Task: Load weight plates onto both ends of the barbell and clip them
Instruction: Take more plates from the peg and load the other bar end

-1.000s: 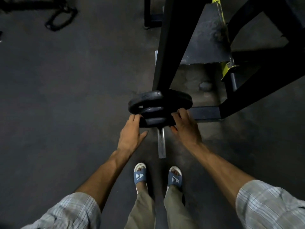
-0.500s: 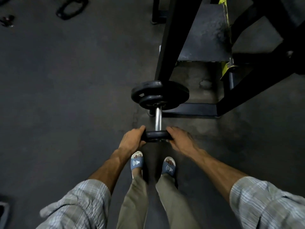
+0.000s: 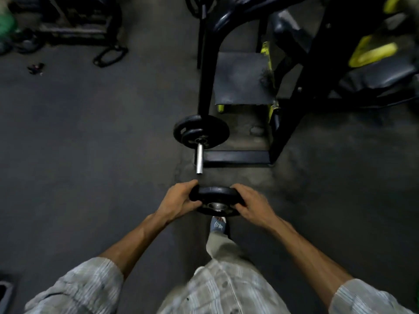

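While two plates sit unclipped on the barbell sleeve | left hand and right hand grip small plate by rim, just off sleeve tip | far end unseen, clipping left to do

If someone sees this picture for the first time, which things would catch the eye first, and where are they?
The black plate at the centre, gripped at its edges by the left hand and right hand, draws the eye first. Just beyond it the silver bar points toward the person, with loaded plates farther up it. A black and yellow machine fills the upper right.
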`<state>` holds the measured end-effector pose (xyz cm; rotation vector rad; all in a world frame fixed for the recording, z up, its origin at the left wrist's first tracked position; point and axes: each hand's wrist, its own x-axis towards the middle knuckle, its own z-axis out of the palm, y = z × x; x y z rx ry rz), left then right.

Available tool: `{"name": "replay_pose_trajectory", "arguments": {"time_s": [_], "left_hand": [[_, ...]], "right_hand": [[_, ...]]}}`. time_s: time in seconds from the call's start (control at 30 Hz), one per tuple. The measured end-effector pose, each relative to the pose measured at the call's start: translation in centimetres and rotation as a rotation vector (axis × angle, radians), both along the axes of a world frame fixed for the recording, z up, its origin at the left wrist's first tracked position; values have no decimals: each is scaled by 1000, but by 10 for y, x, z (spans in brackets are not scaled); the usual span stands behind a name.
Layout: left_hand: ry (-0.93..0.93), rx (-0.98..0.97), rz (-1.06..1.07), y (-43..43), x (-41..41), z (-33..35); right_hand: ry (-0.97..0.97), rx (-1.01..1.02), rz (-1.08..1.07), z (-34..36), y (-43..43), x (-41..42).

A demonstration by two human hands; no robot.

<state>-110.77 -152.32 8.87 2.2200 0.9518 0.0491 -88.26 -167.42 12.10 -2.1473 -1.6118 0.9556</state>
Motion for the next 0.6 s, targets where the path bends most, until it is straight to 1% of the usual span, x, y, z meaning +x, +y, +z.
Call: {"name": "replay_pose_trajectory", "arguments": {"time_s": [0.13, 0.23, 0.37, 0.47, 0.6], "left_hand": [[-146, 45, -80, -46, 3, 51], [-248, 138, -151, -80, 12, 90], [-368, 223, -304, -130, 26, 144], [-397, 267, -384, -168, 46, 177], [-443, 307, -399, -213, 79, 207]], "right_hand": [[-38, 92, -102, 58, -67, -5], [-35, 173, -194, 102, -119, -9], [-16, 266, -295, 155, -189, -9], [18, 348, -348, 187, -239, -2], [25, 438, -360, 214, -291, 22]]}}
